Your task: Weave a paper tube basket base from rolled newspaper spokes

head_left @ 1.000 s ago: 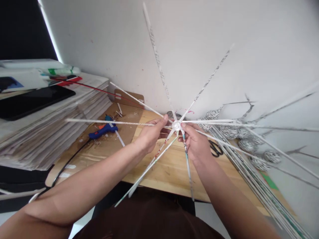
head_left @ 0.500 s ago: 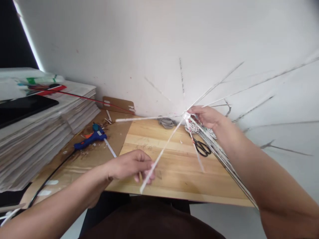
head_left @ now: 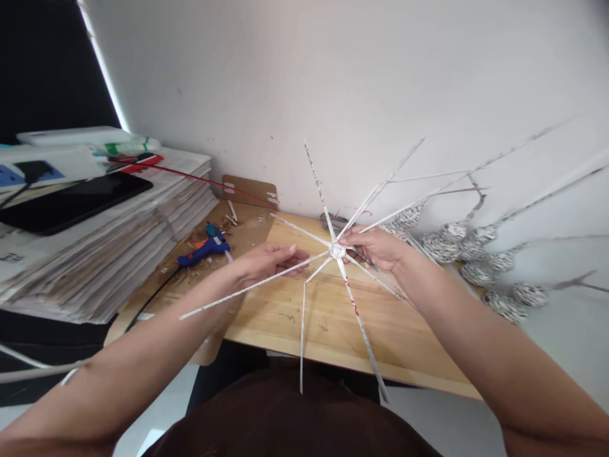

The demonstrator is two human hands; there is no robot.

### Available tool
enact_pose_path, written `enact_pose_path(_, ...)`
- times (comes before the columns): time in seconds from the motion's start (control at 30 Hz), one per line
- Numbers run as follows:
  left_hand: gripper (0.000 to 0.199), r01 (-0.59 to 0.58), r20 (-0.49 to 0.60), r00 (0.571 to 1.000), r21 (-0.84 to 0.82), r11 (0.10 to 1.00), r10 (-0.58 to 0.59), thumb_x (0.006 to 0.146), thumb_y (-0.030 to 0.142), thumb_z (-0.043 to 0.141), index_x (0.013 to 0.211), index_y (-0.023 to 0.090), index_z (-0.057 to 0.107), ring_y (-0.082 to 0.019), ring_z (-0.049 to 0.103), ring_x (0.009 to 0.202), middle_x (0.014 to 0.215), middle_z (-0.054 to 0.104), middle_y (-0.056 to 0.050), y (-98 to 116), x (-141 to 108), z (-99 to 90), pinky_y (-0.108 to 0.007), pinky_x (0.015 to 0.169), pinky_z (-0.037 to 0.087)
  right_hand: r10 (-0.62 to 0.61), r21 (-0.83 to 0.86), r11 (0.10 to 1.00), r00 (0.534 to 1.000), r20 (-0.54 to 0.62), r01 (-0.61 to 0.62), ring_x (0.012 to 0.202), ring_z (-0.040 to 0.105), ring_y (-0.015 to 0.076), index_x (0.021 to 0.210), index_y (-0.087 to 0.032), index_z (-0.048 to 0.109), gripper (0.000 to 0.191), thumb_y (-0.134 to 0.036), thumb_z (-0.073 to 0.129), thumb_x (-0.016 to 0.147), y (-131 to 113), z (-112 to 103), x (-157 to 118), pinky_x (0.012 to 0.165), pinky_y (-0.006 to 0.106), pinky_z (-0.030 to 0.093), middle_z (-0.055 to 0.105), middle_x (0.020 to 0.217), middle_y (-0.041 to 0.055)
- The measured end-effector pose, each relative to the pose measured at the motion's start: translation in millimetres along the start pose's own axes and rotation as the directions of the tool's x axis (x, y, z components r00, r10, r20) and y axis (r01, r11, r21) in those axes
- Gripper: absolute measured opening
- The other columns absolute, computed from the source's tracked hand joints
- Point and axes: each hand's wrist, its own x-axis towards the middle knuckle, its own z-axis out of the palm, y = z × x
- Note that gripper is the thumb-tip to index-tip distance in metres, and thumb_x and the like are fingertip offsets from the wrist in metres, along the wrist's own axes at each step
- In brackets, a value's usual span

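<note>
- I see the right hand (head_left: 378,247) raised over the wooden tabletop (head_left: 276,327), thumb and fingers pinching the spoked frame of rolled-paper rods (head_left: 337,251) close by its hub.
- That frame hangs in front of the person's torso, its spokes fanning every way; one bends sharply and drops past the table's near edge, another carries red marks.
- The left hand (head_left: 269,261) is loosely unfolded beside the hub, clasping nothing; a spoke crosses in front of its fingers, and I cannot tell whether they touch it.
- Over to the left, a blue glue gun (head_left: 204,251) lies on the cardboard sheet (head_left: 247,231).
- Next to that, a black smartphone (head_left: 104,195) rests on a tall paper stack (head_left: 157,238).
- Woven paper balls (head_left: 440,247) with thin stems cluster against the wall, beyond the right forearm.
</note>
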Motion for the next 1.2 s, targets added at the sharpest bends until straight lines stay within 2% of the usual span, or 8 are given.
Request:
enact_pose_path(0.1,0.039,-0.046,0.043,0.998,-0.164,0.985,0.053,0.069,0.046,0.081,0.091,0.014,0.075,-0.016,0.068,0.084,0.096,0.074,-0.013,7,25,22.4,-0.027,0.078,0.053,-0.018,-0.014,1.0,1.0,0.017,0.018,0.055,0.065,0.015,0.07,-0.014,0.071,0.021,-0.029,0.081,0.06,-7,11,1,0.048,0.023,0.05,0.071,0.066,0.0059)
enact_pose_path(0.27,0.031,-0.132,-0.065,0.991,-0.223,0.966,0.12,0.053,0.027,0.091,0.07,0.012,0.07,-0.012,0.064,0.064,0.069,0.07,-0.005,5,44,44.3,-0.02,0.057,0.046,-0.018,-0.025,1.0,1.0,0.009,0.018,0.052,0.064,0.0154,0.066,-0.014,0.069,0.021,-0.028,0.082,0.057,-7,19,-1,0.041,0.02,0.043,0.07,0.062,0.0055)
enact_pose_path(0.37,0.032,-0.174,-0.105,0.982,-0.155,0.973,0.159,0.051,0.025,0.091,0.069,0.01,0.07,-0.008,0.057,0.055,0.063,0.067,-0.003,-4,44,46.4,-0.018,0.048,0.038,-0.015,-0.063,0.998,0.999,0.034,0.017,0.05,0.061,0.0139,0.065,-0.013,0.068,0.027,-0.033,0.084,0.057,-4,19,-3,0.039,0.018,0.038,0.069,0.06,0.0057)
enact_pose_path(0.5,0.031,-0.193,-0.154,0.969,0.001,0.981,0.191,0.053,0.03,0.089,0.064,0.009,0.068,-0.005,0.046,0.046,0.054,0.059,0.0,-9,40,45.1,-0.018,0.042,0.029,-0.008,-0.099,0.995,0.993,0.115,0.02,0.053,0.06,0.0119,0.069,-0.013,0.07,0.03,-0.038,0.084,0.061,-2,15,-6,0.043,0.019,0.043,0.069,0.062,0.0048)
enact_pose_path(0.77,0.031,-0.156,-0.236,0.955,0.119,0.981,0.18,0.055,0.034,0.086,0.062,0.012,0.066,-0.006,0.047,0.048,0.057,0.059,-0.001,-11,37,51.7,-0.018,0.041,0.029,-0.127,-0.072,0.989,0.992,0.025,0.128,0.056,0.059,0.0109,0.069,-0.015,0.069,0.017,-0.022,0.081,0.059,6,16,-10,0.051,0.021,0.048,0.067,0.061,0.0016)
enact_pose_path(0.9,0.034,-0.168,-0.221,0.961,0.02,0.986,0.168,0.052,0.035,0.088,0.059,0.012,0.063,-0.005,0.044,0.047,0.054,0.057,0.0,-10,37,57.1,-0.017,0.04,0.028,-0.187,-0.084,0.98,0.98,-0.061,0.182,0.057,0.059,0.01,0.068,-0.017,0.072,0.007,-0.023,0.074,0.067,10,20,-12,0.052,0.019,0.046,0.066,0.062,-0.0004)
enact_pose_path(1.03,0.035,-0.159,-0.199,0.97,-0.073,0.985,0.142,0.05,0.032,0.089,0.057,0.012,0.062,-0.004,0.043,0.045,0.052,0.055,0.001,-10,37,58.3,-0.016,0.04,0.028,-0.165,-0.106,0.982,0.984,-0.06,0.158,0.067,0.064,0.0125,0.075,-0.019,0.075,0.01,-0.027,0.073,0.07,16,18,-13,0.059,0.021,0.05,0.072,0.072,0.001)
enact_pose_path(1.2,0.032,-0.131,-0.175,0.978,-0.091,0.987,0.114,0.052,0.027,0.089,0.058,0.01,0.062,-0.003,0.043,0.042,0.052,0.056,-0.001,-13,40,54.3,-0.016,0.038,0.026,-0.167,-0.098,0.983,0.978,-0.122,0.155,0.063,0.065,0.0131,0.074,-0.018,0.075,0.012,-0.029,0.075,0.068,22,19,-12,0.056,0.022,0.05,0.073,0.07,0.0032)
